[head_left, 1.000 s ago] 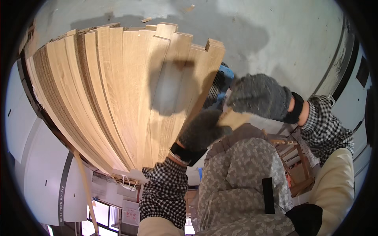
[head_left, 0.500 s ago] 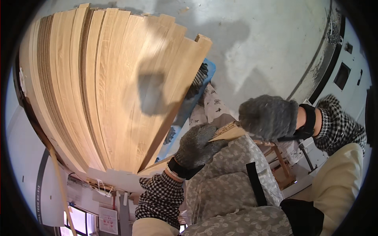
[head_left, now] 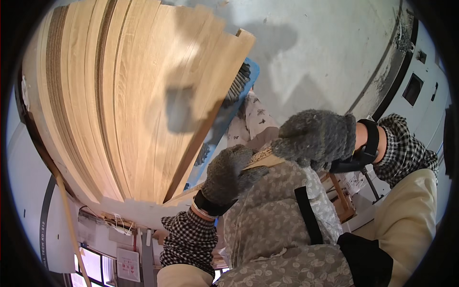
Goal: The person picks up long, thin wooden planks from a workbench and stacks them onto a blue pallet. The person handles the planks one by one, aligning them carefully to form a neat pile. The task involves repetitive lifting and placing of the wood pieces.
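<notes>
A narrow wood-grain strip (head_left: 264,162) with a rough chipboard edge lies across the front of my body. My left hand (head_left: 230,173), in a fuzzy dark grey glove, is closed around it. My right hand (head_left: 313,136), gloved alike, is closed at the strip's right end and covers that tip; its fingers are partly hidden. To the left, light wood-grain boards (head_left: 143,95) lie side by side in a big stack, a few with brown edges turned up. The strip's far left part passes behind my left hand, close to the stack's near corner.
Beneath the boards' right side shows a blue frame (head_left: 252,71) with dark ridged parts (head_left: 236,86). Grey floor (head_left: 325,57) stretches beyond. A white machine panel (head_left: 416,95) stands at the right. A brown wooden frame (head_left: 342,198) is beside my apron (head_left: 272,220).
My right hand has moved left onto the strip's end, closer to my left hand. The left hand and strip have shifted slightly left, and the stack sits a little higher in view.
</notes>
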Action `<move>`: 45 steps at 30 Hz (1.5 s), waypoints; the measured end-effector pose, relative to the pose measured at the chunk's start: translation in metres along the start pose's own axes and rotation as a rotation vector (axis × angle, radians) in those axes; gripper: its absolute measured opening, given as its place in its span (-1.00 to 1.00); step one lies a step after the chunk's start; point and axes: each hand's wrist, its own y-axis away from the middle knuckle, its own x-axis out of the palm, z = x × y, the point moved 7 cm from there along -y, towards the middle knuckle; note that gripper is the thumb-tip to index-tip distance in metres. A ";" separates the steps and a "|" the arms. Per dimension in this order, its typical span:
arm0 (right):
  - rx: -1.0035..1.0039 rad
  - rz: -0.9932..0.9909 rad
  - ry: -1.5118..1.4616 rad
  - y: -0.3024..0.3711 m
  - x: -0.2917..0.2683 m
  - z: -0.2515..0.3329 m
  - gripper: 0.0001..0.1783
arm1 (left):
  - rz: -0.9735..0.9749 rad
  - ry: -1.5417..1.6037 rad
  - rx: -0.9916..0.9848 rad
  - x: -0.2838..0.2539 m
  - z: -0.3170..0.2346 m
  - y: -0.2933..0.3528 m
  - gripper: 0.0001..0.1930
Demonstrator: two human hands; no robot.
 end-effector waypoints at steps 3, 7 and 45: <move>0.321 0.036 -0.278 0.010 0.012 -0.009 -0.64 | 0.050 0.110 -0.095 -0.010 -0.012 -0.007 -0.63; 0.301 -0.064 -0.347 0.029 0.029 -0.005 -0.61 | 0.056 0.127 -0.132 -0.013 -0.025 -0.011 -0.62; -0.235 -0.646 0.153 -0.007 0.029 -0.022 -0.64 | -0.025 -0.026 -0.772 0.039 0.250 0.232 0.09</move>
